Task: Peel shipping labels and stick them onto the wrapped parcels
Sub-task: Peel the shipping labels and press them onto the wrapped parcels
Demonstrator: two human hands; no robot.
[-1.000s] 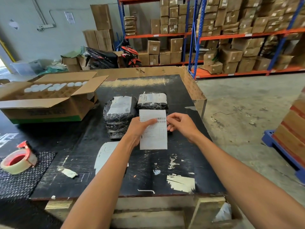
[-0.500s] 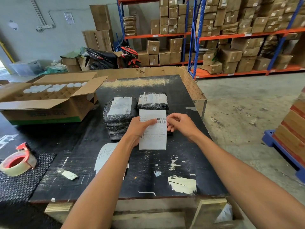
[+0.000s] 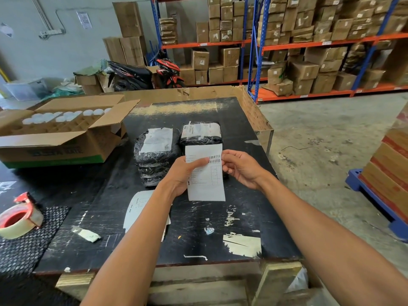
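I hold a white shipping label [image 3: 206,184] with a barcode upright above the black table [image 3: 198,228]. My left hand [image 3: 183,173] grips its left edge, thumb across the front. My right hand [image 3: 240,167] pinches the upper right edge by the barcode. Behind the label stand two black wrapped parcels: a stack on the left [image 3: 154,155] with a white label on top, and one on the right [image 3: 199,134] with a label on its top. More label sheets [image 3: 136,206] lie flat on the table under my left forearm.
An open cardboard box [image 3: 61,133] with white caps sits at the left. A tape dispenser [image 3: 18,217] rests on a black mesh mat at the left edge. A crumpled scrap [image 3: 88,235] lies nearby. Shelving with cartons stands behind, and a blue pallet [image 3: 375,199] at the right.
Both hands and the label have stayed almost still; the view has shifted slightly.
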